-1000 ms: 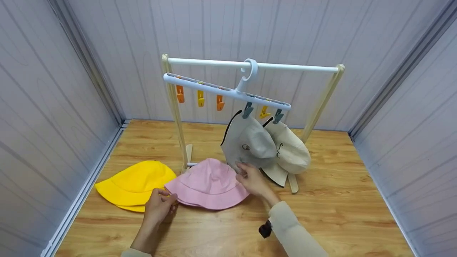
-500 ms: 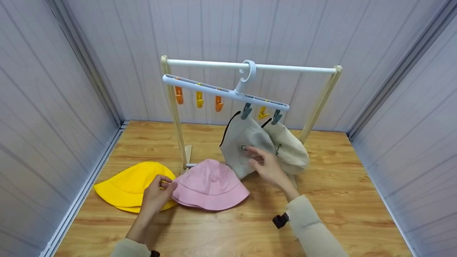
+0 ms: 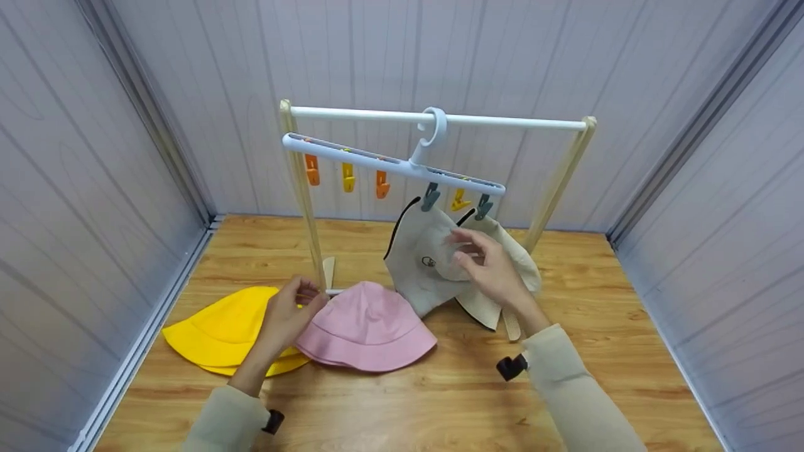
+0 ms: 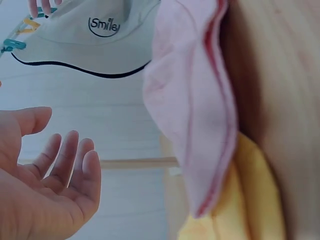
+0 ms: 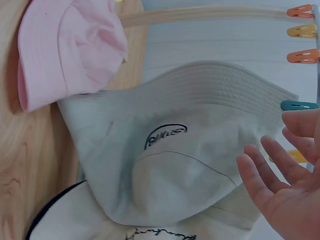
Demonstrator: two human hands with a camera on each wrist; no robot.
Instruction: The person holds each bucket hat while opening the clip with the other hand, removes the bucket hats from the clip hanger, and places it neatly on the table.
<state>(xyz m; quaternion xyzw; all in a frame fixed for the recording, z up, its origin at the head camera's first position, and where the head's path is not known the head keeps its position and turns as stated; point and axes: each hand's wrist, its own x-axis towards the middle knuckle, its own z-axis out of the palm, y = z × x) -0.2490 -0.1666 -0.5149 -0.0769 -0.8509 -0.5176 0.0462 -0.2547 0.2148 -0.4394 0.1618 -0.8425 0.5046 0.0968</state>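
A pink bucket hat (image 3: 370, 329) lies on the wooden floor, partly over a yellow bucket hat (image 3: 220, 329). My left hand (image 3: 292, 314) hovers at the pink hat's left side; in the left wrist view its fingers are loosely bent with nothing in them. A grey bucket hat (image 5: 175, 165) with a "Smile" print hangs from a dark green clip (image 3: 431, 197). Beside it hangs a cream bucket hat (image 3: 518, 257) on another green clip (image 3: 483, 207). My right hand (image 3: 493, 267) is raised in front of these two hats, fingers relaxed and holding nothing.
A pale blue hanger (image 3: 389, 164) hooks over the white rail (image 3: 515, 122) of a wooden stand and tilts down to the right. Orange and yellow clips (image 3: 348, 177) hang from its left half, and a yellow clip (image 3: 460, 201) sits between the green ones. Panelled walls (image 3: 188, 75) surround the floor.
Both hands have left the pink hat's brim and risen. The right hand has moved up and right to before the hanging hats; the left has risen slightly. The pink hat stays on the floor.
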